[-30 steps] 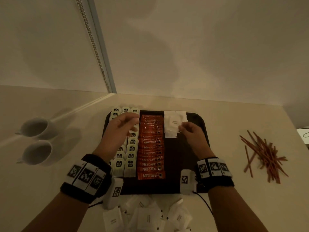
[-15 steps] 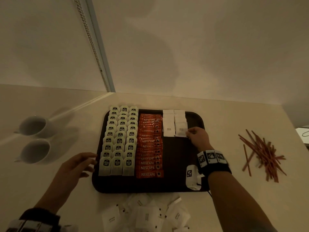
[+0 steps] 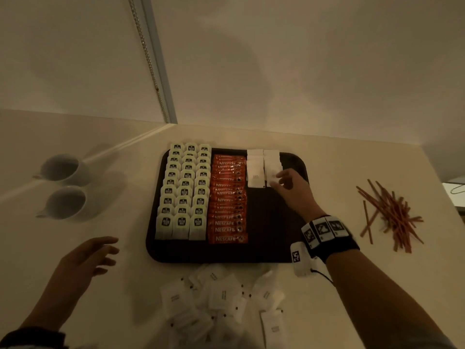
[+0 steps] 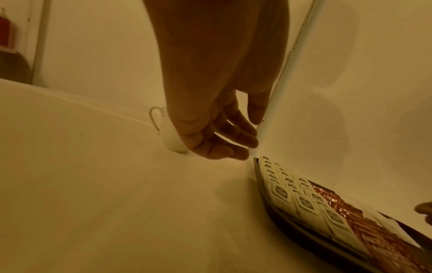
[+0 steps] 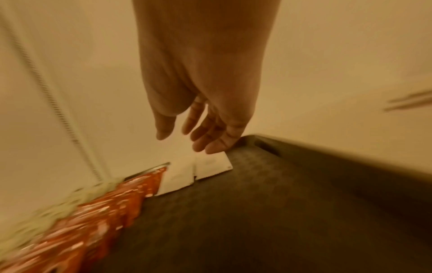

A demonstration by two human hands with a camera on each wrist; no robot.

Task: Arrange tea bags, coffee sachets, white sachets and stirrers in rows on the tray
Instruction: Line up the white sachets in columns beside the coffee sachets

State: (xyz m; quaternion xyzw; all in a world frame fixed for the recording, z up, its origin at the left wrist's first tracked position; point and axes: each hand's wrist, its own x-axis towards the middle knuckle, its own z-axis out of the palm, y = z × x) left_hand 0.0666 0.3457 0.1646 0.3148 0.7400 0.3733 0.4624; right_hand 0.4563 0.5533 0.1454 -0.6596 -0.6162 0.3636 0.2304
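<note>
A dark tray (image 3: 274, 248) holds three columns of tea bags (image 3: 185, 190) on its left and a column of orange coffee sachets (image 3: 229, 200) beside them. Two short columns of white sachets (image 3: 256, 170) lie at the tray's far end. My right hand (image 3: 283, 180) hovers at the right white column with fingers loosely extended, holding nothing; in the right wrist view the hand (image 5: 198, 136) is just above the sachets (image 5: 210, 166). My left hand (image 3: 100, 250) floats open over the counter, left of the tray. Loose white sachets (image 3: 221, 298) pile in front of the tray. Red-brown stirrers (image 3: 392, 215) lie heaped to the right.
Two white cups (image 3: 65, 187) stand on the counter at left; one cup (image 4: 170, 136) shows behind my left fingers. The wall rises right behind the tray, with a bead chain (image 3: 148, 61) hanging at the back left. The tray's right half is bare.
My left hand has drawn back from the tea bags to the counter left of the tray. My right hand let go of the white sachet and lifted slightly.
</note>
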